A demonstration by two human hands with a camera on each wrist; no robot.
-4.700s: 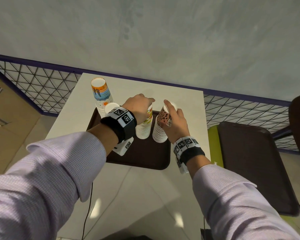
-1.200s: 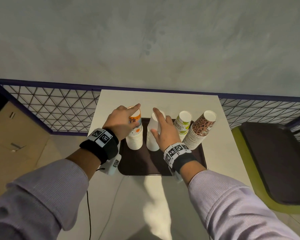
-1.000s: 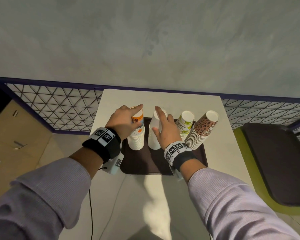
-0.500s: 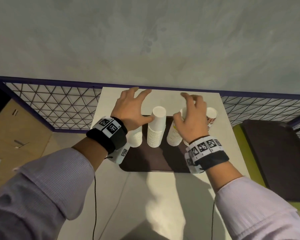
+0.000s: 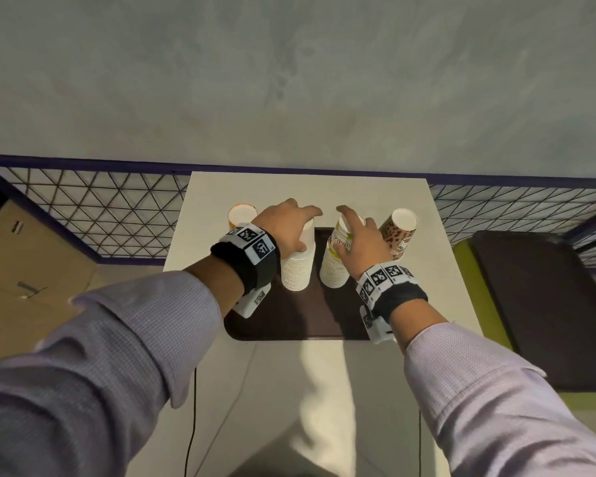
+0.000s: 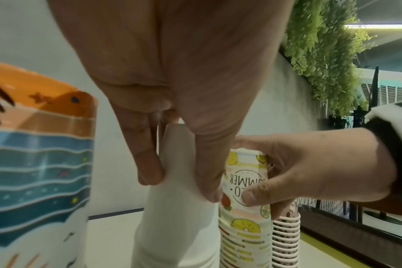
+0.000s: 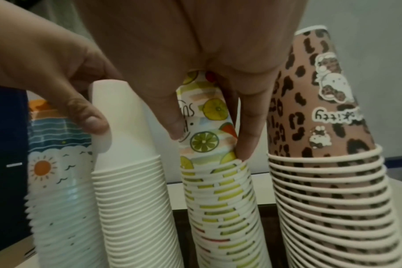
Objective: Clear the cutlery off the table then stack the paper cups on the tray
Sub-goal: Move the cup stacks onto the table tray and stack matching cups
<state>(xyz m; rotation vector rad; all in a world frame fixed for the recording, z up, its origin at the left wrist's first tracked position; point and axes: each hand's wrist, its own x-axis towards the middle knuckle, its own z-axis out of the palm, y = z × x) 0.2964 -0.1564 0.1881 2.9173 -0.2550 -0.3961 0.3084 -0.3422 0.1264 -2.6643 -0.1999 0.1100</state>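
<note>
Four upside-down stacks of paper cups stand in a row on the dark brown tray [image 5: 289,321]. From left to right they are a sea-print stack [image 5: 242,216], a plain white stack [image 5: 298,266], a lemon-print stack [image 5: 336,263] and a leopard-print stack [image 5: 398,235]. My left hand [image 5: 289,232] grips the top of the white stack [image 6: 179,208] between thumb and fingers. My right hand [image 5: 358,239] grips the top cup of the lemon-print stack [image 7: 209,145], with its fingertips [image 7: 246,145] down at the rims. No cutlery is in view.
The tray sits on a small white table [image 5: 307,191] against a purple mesh railing [image 5: 100,215]. A second dark tray [image 5: 544,304] lies on a green seat at the right. A cardboard box [image 5: 21,270] stands at the left. Cables [image 5: 190,425] hang below my arms.
Half a second ago both hands hovered spread above the stacks. They have come down, the left gripping the white stack and the right the lemon-print stack.
</note>
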